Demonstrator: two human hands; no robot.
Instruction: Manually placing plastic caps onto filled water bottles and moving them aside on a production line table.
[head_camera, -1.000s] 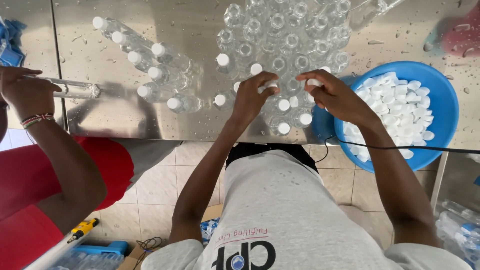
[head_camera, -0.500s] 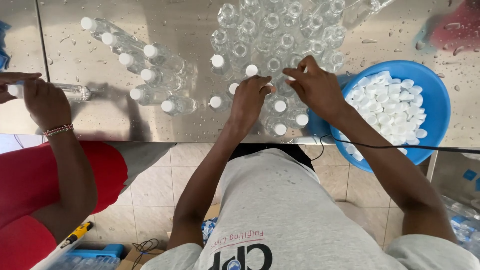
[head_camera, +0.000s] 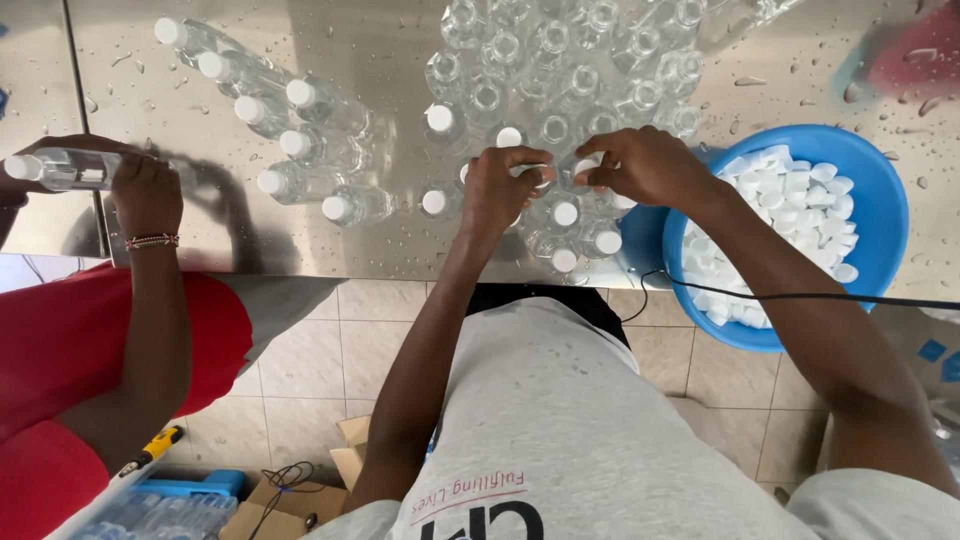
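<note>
Both hands (head_camera: 505, 190) (head_camera: 640, 165) shifted onto bottles (head_camera: 565, 215)

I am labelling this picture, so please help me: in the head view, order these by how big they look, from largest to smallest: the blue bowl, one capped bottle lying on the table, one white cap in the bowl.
1. Blue bowl, clearly largest.
2. Lying capped bottle.
3. White cap, smallest.
All rest at similar distance, so the order seems safe.

A blue basin (head_camera: 880, 200) of white caps (head_camera: 790, 200) is seen on the wet steel counter (head_camera: 380, 240); a co-worker's hand (head_camera: 145, 190) lies far to its left.
</note>
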